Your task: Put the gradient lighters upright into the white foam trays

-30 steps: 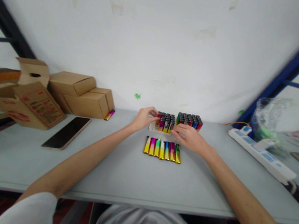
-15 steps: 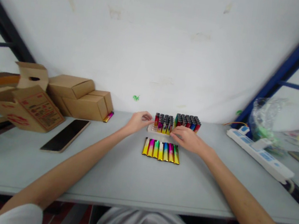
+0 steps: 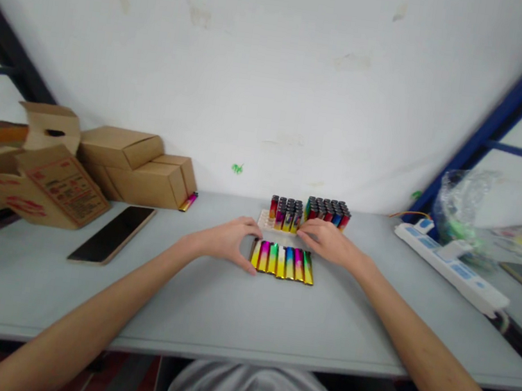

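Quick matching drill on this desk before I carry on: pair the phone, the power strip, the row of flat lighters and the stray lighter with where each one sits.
Things:
1. phone
2. power strip
3. row of flat lighters
4. stray lighter

Places:
A. between the left hand and right hand
B. far right of the table
C. against the cardboard boxes
D. face down, left of centre

Pairs: 1-D, 2-B, 3-A, 4-C

White scuffed wall [image 3: 280,62] behind, grey bench [image 3: 226,307] against it, dark frame bar [image 3: 13,57] at left, blue frame post [image 3: 510,114] at right, even, soft light lay over all
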### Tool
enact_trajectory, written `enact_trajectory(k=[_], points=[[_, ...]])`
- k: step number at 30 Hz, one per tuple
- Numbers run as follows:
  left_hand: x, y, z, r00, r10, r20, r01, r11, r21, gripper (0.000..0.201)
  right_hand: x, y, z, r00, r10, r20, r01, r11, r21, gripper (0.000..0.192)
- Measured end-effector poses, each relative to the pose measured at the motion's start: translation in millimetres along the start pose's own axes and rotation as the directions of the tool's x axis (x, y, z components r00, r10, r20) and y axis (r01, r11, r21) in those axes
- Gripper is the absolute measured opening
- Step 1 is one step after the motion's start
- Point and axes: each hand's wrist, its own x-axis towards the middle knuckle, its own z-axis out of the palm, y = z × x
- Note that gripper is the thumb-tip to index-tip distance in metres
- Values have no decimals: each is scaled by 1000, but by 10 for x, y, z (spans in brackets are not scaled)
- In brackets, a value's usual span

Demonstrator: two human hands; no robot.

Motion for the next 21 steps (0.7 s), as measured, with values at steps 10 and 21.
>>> enact_trajectory(k=[10,21], points=[[-46,90,-114,998,-35,-56,15,944,-331,74,-2,-13,-13,1000,8,10,-7,1000,-2,34],[47,286,29,937,-231,-263,5,760,-649,56,5,-28,-15,1000,5,20,-5,1000,15,35]])
